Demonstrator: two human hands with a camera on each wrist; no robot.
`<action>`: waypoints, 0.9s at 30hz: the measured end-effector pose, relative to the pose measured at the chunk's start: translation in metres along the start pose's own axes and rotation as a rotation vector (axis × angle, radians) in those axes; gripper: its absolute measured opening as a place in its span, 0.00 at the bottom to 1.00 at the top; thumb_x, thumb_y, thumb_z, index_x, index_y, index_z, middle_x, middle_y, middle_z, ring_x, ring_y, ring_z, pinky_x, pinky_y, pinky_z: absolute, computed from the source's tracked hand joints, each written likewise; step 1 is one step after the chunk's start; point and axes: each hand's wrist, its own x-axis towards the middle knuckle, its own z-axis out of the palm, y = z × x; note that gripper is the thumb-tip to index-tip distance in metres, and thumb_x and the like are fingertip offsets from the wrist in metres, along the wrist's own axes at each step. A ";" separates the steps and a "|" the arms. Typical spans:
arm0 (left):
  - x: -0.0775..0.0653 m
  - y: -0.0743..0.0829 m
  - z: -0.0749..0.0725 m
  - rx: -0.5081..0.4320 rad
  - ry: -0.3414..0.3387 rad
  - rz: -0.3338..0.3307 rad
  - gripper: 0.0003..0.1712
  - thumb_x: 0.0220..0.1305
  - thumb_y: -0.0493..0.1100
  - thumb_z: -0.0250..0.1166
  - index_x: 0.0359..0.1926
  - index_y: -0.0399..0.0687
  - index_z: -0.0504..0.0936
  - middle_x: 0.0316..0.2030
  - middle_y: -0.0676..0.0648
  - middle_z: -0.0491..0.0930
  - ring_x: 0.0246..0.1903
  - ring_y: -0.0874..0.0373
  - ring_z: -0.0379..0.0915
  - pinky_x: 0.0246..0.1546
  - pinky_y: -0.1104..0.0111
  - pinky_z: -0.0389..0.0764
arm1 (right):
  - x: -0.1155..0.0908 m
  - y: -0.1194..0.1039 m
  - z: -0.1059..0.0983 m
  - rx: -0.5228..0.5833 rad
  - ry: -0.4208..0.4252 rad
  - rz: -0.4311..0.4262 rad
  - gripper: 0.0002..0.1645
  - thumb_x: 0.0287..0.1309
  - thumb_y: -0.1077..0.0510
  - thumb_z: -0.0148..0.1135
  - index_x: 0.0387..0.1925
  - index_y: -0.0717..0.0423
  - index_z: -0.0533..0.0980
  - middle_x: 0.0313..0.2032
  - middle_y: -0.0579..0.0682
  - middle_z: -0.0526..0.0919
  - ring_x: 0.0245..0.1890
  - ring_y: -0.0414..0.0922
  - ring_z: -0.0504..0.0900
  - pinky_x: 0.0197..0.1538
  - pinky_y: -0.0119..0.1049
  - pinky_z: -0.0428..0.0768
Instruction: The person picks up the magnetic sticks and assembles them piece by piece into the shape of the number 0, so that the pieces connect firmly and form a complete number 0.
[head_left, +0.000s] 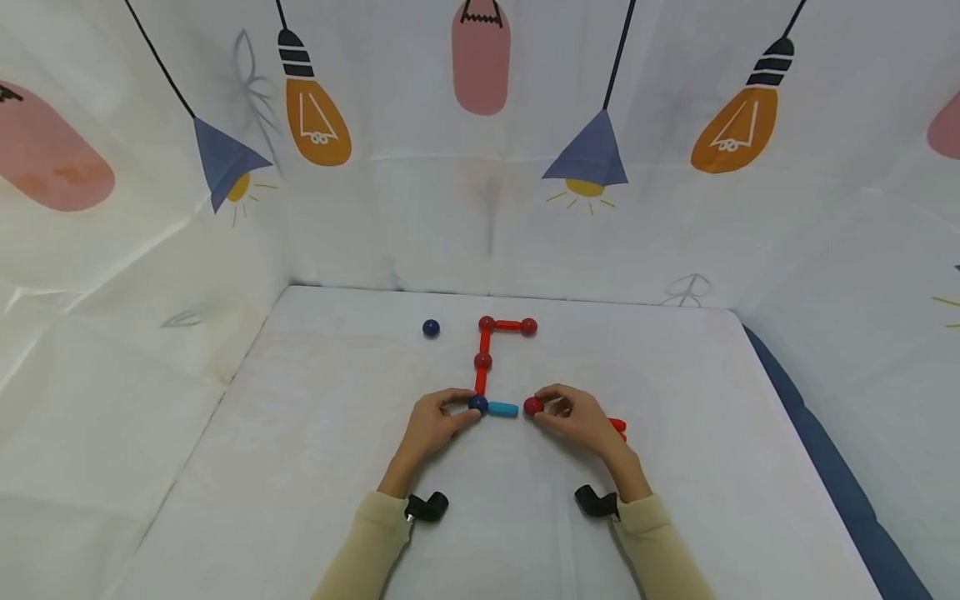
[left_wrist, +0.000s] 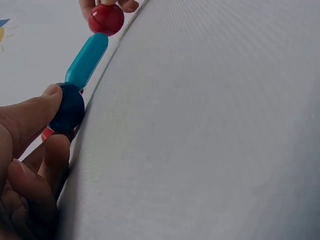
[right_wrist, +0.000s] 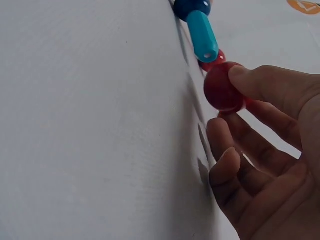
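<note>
My left hand pinches a dark blue ball between thumb and fingers. From that ball a light blue rod points right, and a red rod runs away from me to a red ball. Another red rod links this to a corner red ball, and one more leads right to an end red ball. My right hand pinches a separate red ball by thumb and fingertips, a small gap from the light blue rod's free end.
A loose dark blue ball lies at the back, left of the joined pieces. Red rods lie partly hidden behind my right hand. The white table meets a printed cloth at its back edge.
</note>
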 end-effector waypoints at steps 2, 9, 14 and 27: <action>0.000 0.000 0.000 0.003 0.001 -0.001 0.21 0.63 0.53 0.74 0.56 0.56 0.87 0.52 0.50 0.86 0.22 0.60 0.72 0.24 0.72 0.73 | -0.001 0.000 0.000 -0.005 -0.028 0.006 0.18 0.61 0.54 0.74 0.51 0.50 0.83 0.44 0.46 0.86 0.38 0.40 0.81 0.44 0.31 0.81; -0.002 0.000 0.001 0.002 0.010 0.003 0.21 0.62 0.53 0.74 0.56 0.56 0.87 0.51 0.50 0.87 0.22 0.59 0.70 0.23 0.72 0.72 | -0.002 -0.005 0.001 -0.010 -0.055 0.007 0.18 0.62 0.53 0.73 0.52 0.50 0.83 0.45 0.46 0.86 0.39 0.41 0.81 0.45 0.32 0.81; -0.002 0.000 0.001 -0.001 0.015 0.010 0.21 0.62 0.52 0.74 0.55 0.55 0.88 0.53 0.50 0.87 0.23 0.59 0.70 0.24 0.72 0.72 | -0.005 -0.007 -0.007 -0.042 -0.031 -0.007 0.18 0.63 0.54 0.72 0.53 0.51 0.82 0.49 0.49 0.87 0.41 0.42 0.82 0.47 0.34 0.82; -0.003 0.001 0.000 0.001 0.017 0.016 0.20 0.62 0.51 0.75 0.54 0.57 0.88 0.52 0.52 0.87 0.26 0.59 0.69 0.26 0.71 0.71 | -0.030 0.002 -0.065 -0.211 0.043 -0.004 0.20 0.65 0.57 0.69 0.56 0.60 0.80 0.49 0.55 0.86 0.46 0.50 0.83 0.50 0.51 0.82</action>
